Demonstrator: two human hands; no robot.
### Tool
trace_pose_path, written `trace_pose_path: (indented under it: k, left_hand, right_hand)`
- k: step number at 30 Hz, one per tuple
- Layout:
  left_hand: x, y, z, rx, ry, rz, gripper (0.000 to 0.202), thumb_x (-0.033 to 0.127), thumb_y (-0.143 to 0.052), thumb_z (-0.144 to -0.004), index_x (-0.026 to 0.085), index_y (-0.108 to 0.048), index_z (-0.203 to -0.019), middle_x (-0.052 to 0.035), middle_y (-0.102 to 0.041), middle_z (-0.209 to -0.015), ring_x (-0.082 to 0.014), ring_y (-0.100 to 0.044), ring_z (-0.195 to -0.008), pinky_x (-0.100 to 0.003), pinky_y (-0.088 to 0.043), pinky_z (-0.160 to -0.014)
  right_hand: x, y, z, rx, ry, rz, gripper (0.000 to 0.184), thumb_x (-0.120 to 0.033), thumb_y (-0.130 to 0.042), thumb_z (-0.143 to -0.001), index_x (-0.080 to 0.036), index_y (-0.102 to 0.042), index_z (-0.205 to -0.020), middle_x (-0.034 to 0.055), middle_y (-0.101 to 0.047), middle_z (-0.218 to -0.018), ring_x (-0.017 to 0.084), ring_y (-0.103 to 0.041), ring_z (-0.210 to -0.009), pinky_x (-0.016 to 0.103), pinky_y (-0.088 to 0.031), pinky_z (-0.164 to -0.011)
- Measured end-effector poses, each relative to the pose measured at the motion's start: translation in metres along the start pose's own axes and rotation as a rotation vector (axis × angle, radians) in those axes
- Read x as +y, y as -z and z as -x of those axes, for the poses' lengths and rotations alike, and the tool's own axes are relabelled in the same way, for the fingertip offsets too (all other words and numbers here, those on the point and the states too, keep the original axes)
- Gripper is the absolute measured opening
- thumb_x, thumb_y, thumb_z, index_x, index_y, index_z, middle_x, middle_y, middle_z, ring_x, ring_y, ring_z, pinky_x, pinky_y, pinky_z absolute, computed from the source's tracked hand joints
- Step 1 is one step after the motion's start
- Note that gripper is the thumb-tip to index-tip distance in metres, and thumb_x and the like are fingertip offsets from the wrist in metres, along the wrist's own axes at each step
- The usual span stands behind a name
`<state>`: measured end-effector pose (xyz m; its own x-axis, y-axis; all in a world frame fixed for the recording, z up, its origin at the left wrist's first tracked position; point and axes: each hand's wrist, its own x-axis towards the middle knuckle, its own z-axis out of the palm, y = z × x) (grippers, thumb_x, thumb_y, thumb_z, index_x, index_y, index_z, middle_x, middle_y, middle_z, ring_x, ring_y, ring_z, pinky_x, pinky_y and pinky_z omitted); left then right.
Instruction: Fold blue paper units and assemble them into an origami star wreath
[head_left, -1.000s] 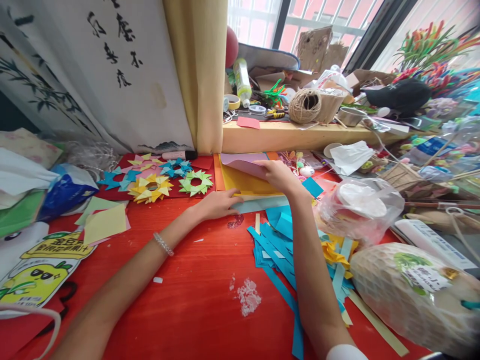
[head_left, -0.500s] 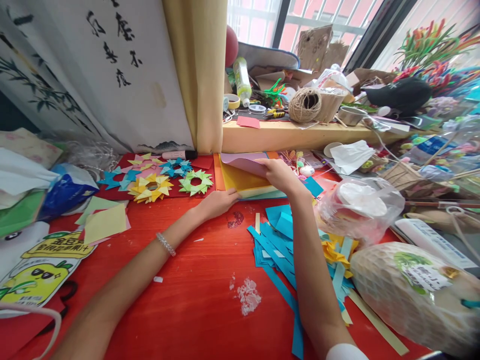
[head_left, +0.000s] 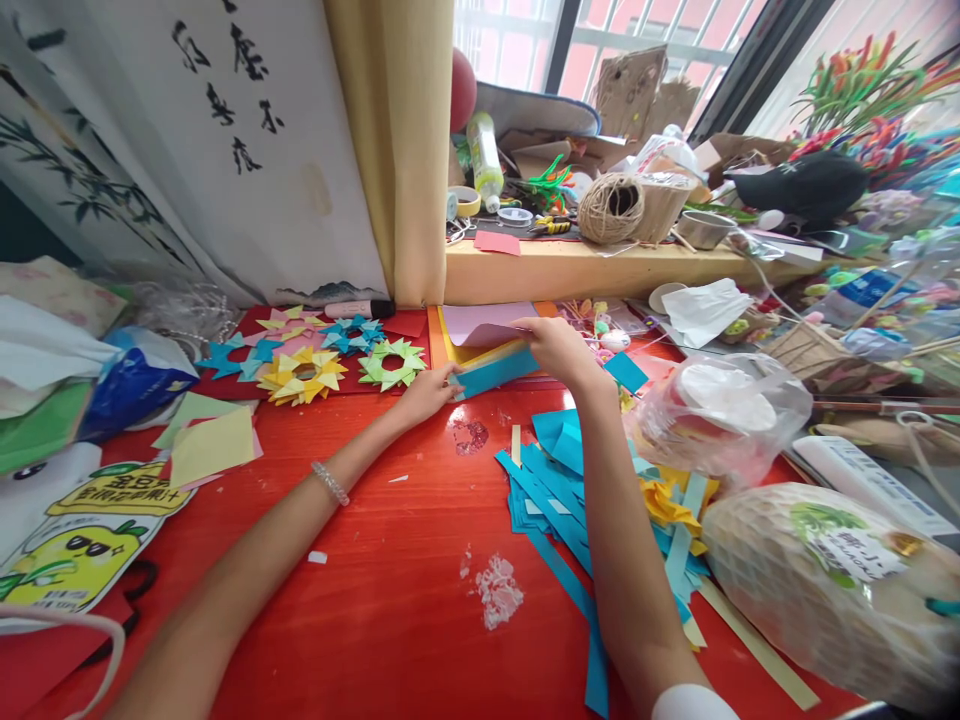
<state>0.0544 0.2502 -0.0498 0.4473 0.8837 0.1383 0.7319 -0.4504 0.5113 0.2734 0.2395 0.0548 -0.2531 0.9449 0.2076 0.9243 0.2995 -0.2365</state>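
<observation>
A stack of coloured paper lies at the back of the red table, below the ledge. My left hand [head_left: 430,393] pinches the near left corner of several sheets, tilting up a blue sheet [head_left: 495,374] with yellow edges above it. My right hand [head_left: 559,350] grips the purple sheet [head_left: 484,324] near its right corner, and this sheet is bent upward. Whether its fingers also hold the blue sheet's right end, I cannot tell. Orange paper [head_left: 436,342] shows under the stack. Left of my left hand lie folded paper rings, among them a green ring [head_left: 391,366] and a yellow ring [head_left: 301,377].
Blue paper strips [head_left: 551,500] lie beside my right forearm. A net-wrapped fruit [head_left: 817,590] and a plastic bag with white contents [head_left: 720,410] stand to the right. Loose pale yellow sheets [head_left: 214,450] lie left. A twine roll [head_left: 611,208] sits on the ledge [head_left: 570,262].
The near edge of the stack has come up off the table, so the blue sheet now faces me. My left hand has shifted slightly left; the purple sheet has dropped flatter.
</observation>
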Motion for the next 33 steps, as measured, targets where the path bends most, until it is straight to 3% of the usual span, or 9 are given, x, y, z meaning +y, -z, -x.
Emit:
trace_pose_path:
  k: [3, 8, 14, 18, 20, 23, 27, 30, 33]
  left_hand:
    - [0.017, 0.000, 0.008, 0.026, -0.037, -0.138, 0.033, 0.032, -0.055, -0.091, 0.015, -0.054, -0.119, -0.0085, -0.060, -0.111, -0.0181, -0.062, -0.090, -0.037, -0.055, -0.077]
    - [0.065, -0.011, 0.010, 0.047, -0.110, -0.432, 0.036, 0.030, -0.055, -0.091, 0.016, -0.051, -0.124, -0.0102, -0.056, -0.122, -0.0216, -0.060, -0.101, -0.042, -0.053, -0.084]
    - [0.117, -0.025, -0.002, 0.007, -0.061, -0.719, 0.034, 0.031, -0.057, -0.090, 0.015, -0.055, -0.119, -0.0101, -0.057, -0.121, -0.0236, -0.057, -0.108, -0.047, -0.049, -0.091]
    - [0.132, -0.037, -0.006, -0.065, -0.029, -0.787, 0.034, 0.032, -0.056, -0.090, 0.015, -0.054, -0.120, -0.0100, -0.058, -0.119, -0.0222, -0.059, -0.103, -0.044, -0.052, -0.086]
    - [0.133, -0.035, -0.010, -0.117, -0.035, -0.784, 0.034, 0.032, -0.056, -0.090, 0.015, -0.055, -0.119, -0.0096, -0.059, -0.116, -0.0208, -0.061, -0.098, -0.041, -0.053, -0.082]
    - [0.126, -0.012, -0.014, -0.189, -0.090, -0.767, 0.031, 0.032, -0.057, -0.090, 0.013, -0.057, -0.115, -0.0092, -0.061, -0.110, -0.0187, -0.062, -0.092, -0.037, -0.054, -0.078]
    - [0.109, 0.042, -0.002, -0.190, -0.188, -0.781, 0.029, 0.030, -0.056, -0.091, 0.012, -0.057, -0.114, -0.0082, -0.063, -0.103, -0.0173, -0.063, -0.087, -0.035, -0.054, -0.075]
    - [0.093, 0.085, 0.024, -0.131, -0.247, -0.800, 0.036, 0.007, -0.044, -0.091, 0.018, -0.057, -0.122, -0.0079, -0.065, -0.089, -0.0190, -0.065, -0.079, -0.031, -0.051, -0.068]
    - [0.074, 0.121, 0.065, -0.088, -0.318, -0.779, 0.055, 0.000, -0.039, -0.087, 0.030, -0.053, -0.131, -0.0065, -0.067, -0.097, -0.0165, -0.066, -0.076, -0.025, -0.048, -0.063]
  right_hand:
    - [0.001, -0.002, -0.001, 0.008, -0.034, 0.029, 0.048, -0.011, -0.036, -0.086, -0.026, -0.062, -0.122, 0.0060, -0.067, -0.120, 0.025, -0.060, -0.108, 0.031, -0.045, -0.086]
    - [0.005, -0.010, -0.005, -0.032, -0.055, 0.080, 0.040, -0.014, -0.037, -0.086, -0.022, -0.068, -0.110, 0.0093, -0.072, -0.104, 0.023, -0.064, -0.094, 0.025, -0.043, -0.071]
    - [0.014, -0.017, -0.005, -0.092, -0.047, 0.118, 0.037, -0.010, -0.047, -0.079, -0.022, -0.072, -0.103, 0.0087, -0.073, -0.098, 0.020, -0.065, -0.088, 0.022, -0.041, -0.067]
    - [0.013, -0.013, -0.002, 0.003, -0.098, 0.147, 0.047, -0.010, -0.041, -0.084, -0.027, -0.064, -0.122, 0.0092, -0.070, -0.112, 0.023, -0.064, -0.098, 0.027, -0.043, -0.075]
    - [0.011, -0.008, -0.001, 0.078, -0.124, 0.160, 0.052, -0.009, -0.039, -0.085, -0.029, -0.058, -0.130, 0.0098, -0.068, -0.116, 0.025, -0.064, -0.100, 0.030, -0.044, -0.078]
    - [0.010, -0.001, 0.002, 0.182, -0.131, 0.161, 0.053, -0.009, -0.038, -0.086, -0.030, -0.055, -0.132, 0.0075, -0.066, -0.119, 0.026, -0.063, -0.102, 0.031, -0.044, -0.080]
    - [0.016, 0.010, 0.007, 0.301, -0.130, 0.132, 0.052, -0.008, -0.038, -0.087, -0.030, -0.056, -0.131, 0.0031, -0.064, -0.124, 0.023, -0.063, -0.103, 0.029, -0.045, -0.081]
    - [0.021, 0.018, 0.011, 0.373, -0.135, 0.104, 0.053, -0.006, -0.039, -0.085, -0.028, -0.057, -0.130, 0.0023, -0.064, -0.125, 0.023, -0.063, -0.104, 0.029, -0.046, -0.081]
    - [0.025, 0.022, 0.014, 0.438, -0.142, 0.085, 0.054, -0.004, -0.037, -0.084, -0.024, -0.059, -0.129, 0.0032, -0.065, -0.123, 0.023, -0.062, -0.106, 0.029, -0.047, -0.083]
